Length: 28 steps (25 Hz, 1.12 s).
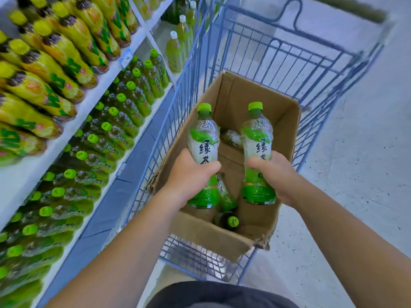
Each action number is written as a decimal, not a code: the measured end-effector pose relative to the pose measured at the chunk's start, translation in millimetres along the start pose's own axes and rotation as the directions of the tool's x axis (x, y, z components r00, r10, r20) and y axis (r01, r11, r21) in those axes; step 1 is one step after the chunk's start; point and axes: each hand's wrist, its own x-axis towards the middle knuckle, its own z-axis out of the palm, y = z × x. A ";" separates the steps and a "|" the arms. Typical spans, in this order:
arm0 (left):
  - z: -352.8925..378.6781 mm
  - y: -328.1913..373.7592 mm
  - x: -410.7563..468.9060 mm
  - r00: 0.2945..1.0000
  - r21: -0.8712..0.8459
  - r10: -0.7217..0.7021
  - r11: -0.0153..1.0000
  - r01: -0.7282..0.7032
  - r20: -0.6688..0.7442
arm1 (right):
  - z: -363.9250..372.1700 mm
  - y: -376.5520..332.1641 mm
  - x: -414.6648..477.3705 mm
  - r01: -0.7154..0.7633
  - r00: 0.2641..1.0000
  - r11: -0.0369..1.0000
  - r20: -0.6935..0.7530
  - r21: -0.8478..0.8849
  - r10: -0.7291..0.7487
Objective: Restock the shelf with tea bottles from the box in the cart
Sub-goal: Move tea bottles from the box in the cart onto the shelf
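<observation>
My left hand (189,176) grips one green-capped tea bottle (203,138) around its middle, held upright above the cardboard box (226,238). My right hand (274,176) grips a second tea bottle (256,134) the same way, a little to the right. The open box sits in a blue wire cart (278,56). Inside it lie other tea bottles: one at the far end (231,137) and one near the front with its cap towards me (226,220). On the left, the lower shelf (131,143) carries rows of matching green-capped bottles (106,130).
The upper shelf holds yellow-wrapped bottles (55,63). Further along stand white-capped green bottles (175,52). The cart stands close against the shelving. Grey floor (355,174) spreads to the right of the cart.
</observation>
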 end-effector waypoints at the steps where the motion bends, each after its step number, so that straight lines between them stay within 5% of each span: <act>1: -8.8 4.3 -8.3 0.999 0.005 0.036 0.999 -0.036 0.000 | -0.5 -5.3 -13.9 0.013 1.000 0.999 -0.004 -0.029 -0.014; 9: -102.6 8.3 -81.2 0.978 0.045 0.209 0.977 -0.209 0.010 | 16.9 -35.0 -124.5 0.168 0.985 0.980 -0.008 -0.103 -0.170; 14: -133.9 -3.2 -154.1 0.944 -0.006 0.241 0.969 -0.249 -0.226 | 37.2 -41.7 -166.3 0.302 0.952 0.940 0.107 -0.160 -0.288; 21: -135.5 -42.0 -295.5 0.814 -0.094 0.114 0.975 -0.203 -0.570 | 81.3 -21.2 -217.0 0.535 0.823 0.809 0.367 -0.245 -0.434; 28: -137.0 -102.8 -410.5 0.690 -0.188 -0.031 0.970 -0.154 -0.723 | 155.4 0.3 -286.7 0.675 0.672 0.690 0.605 -0.263 -0.427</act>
